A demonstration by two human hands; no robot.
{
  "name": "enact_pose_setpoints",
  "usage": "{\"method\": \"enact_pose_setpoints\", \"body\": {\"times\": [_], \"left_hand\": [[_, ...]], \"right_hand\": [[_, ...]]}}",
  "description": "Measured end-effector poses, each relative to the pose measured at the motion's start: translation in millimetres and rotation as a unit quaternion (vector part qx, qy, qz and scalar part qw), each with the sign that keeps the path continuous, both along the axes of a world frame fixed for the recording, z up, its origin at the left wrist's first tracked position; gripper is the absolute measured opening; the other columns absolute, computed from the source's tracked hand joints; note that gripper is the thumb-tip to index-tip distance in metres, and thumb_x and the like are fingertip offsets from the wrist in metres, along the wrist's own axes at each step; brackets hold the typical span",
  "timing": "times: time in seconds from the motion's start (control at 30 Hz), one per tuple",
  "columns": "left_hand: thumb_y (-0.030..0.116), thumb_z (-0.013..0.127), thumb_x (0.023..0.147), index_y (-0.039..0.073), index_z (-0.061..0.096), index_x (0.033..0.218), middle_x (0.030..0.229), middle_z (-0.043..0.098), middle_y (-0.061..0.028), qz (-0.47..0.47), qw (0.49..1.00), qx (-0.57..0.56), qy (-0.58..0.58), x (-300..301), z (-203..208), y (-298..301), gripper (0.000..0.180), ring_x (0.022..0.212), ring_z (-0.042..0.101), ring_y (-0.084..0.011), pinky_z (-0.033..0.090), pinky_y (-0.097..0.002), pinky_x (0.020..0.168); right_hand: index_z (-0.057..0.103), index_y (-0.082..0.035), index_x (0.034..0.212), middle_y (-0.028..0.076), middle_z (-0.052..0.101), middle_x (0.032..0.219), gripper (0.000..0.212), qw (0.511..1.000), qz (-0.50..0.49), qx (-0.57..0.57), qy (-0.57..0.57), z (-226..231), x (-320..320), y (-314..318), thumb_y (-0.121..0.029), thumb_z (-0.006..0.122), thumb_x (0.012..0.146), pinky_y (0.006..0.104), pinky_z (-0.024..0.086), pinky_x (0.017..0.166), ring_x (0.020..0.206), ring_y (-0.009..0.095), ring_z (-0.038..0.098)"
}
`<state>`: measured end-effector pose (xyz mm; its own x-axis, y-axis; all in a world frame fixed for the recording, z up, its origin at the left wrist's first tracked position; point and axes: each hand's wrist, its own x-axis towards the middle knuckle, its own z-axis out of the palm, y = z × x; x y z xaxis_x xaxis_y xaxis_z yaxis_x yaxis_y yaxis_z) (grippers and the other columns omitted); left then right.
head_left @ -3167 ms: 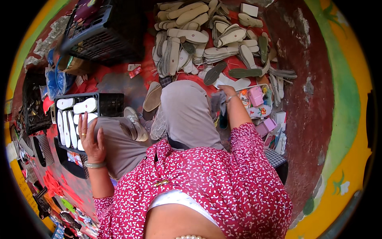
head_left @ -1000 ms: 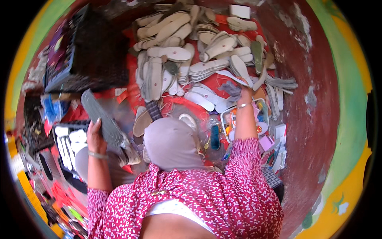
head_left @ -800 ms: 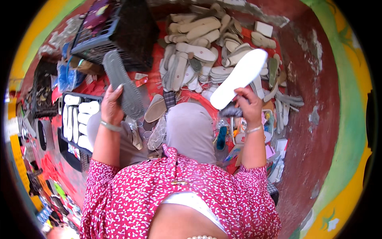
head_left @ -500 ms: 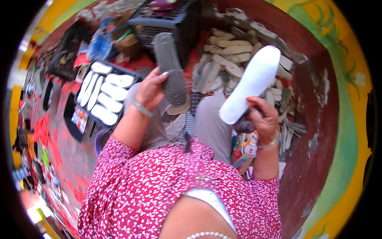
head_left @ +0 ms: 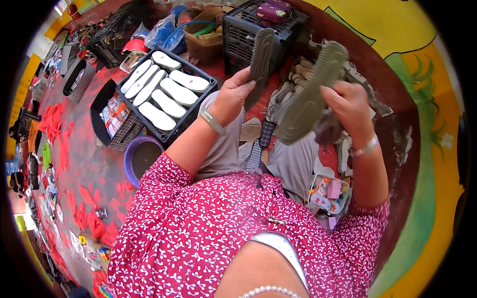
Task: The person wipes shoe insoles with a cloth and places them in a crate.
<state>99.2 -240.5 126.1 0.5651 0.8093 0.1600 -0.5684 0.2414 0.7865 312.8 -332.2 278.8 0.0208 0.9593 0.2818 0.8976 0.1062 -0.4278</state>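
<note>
My left hand (head_left: 232,95) grips a dark grey shoe sole (head_left: 260,62) by its edge, the sole standing nearly upright. In my right hand (head_left: 350,107) is a second shoe sole (head_left: 310,94), tilted, with its olive-grey ridged side showing. Both have a row of stitches along the rim. A dark brown bunched piece (head_left: 327,128), perhaps cloth, hangs under my right hand; its kind is unclear. To the left, a dark crate (head_left: 212,82) holds several white soles (head_left: 179,93) in two rows.
Beyond my knees lies a pile of loose soles (head_left: 284,97). A black crate (head_left: 238,39) bears a purple bag (head_left: 272,12). Beside my left leg are a purple bucket (head_left: 130,161) and a checked basket (head_left: 126,131); a clear box (head_left: 322,187) sits by my right arm.
The right sole has turned from its white face to its olive-grey side. The left sole now shows more edge-on. The view has shifted, bringing the crate of white soles nearer the middle.
</note>
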Motion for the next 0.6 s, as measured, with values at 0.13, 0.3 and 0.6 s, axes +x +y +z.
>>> {"method": "enact_pose_setpoints", "body": {"times": [0.13,0.3,0.6], "left_hand": [[-0.002,0.041,0.091,0.001,0.042,0.132,0.118,0.055,-0.0052,-0.026,0.999,0.024,-0.005,17,8,-13,0.041,0.109,0.053,-0.0119,0.040,-0.0265,0.096],[0.004,0.042,0.090,0.000,0.042,0.129,0.118,0.054,-0.0085,-0.111,0.984,-0.115,-0.077,20,5,-32,0.040,0.107,0.054,-0.0165,0.042,-0.0313,0.094],[0.015,0.042,0.097,0.001,0.046,0.119,0.111,0.058,-0.0117,-0.034,0.968,-0.211,-0.135,16,-21,-29,0.027,0.106,0.057,-0.0221,0.044,-0.0376,0.096]], "right_hand": [[0.061,0.002,0.063,0.022,0.053,0.059,0.032,0.997,-0.017,-0.071,-0.005,-15,-49,35,-0.028,0.054,0.072,0.0407,0.045,0.054,0.054,0.035,0.056],[0.066,0.001,0.081,0.023,0.060,0.070,0.033,0.991,0.040,-0.121,0.029,-49,-63,42,-0.029,0.053,0.079,0.0411,0.048,0.061,0.065,0.037,0.061],[0.065,-0.001,0.094,0.000,0.062,0.079,0.018,0.895,0.090,-0.258,0.353,-63,-31,29,-0.014,0.060,0.083,0.0217,0.042,0.056,0.062,0.005,0.051]]}}
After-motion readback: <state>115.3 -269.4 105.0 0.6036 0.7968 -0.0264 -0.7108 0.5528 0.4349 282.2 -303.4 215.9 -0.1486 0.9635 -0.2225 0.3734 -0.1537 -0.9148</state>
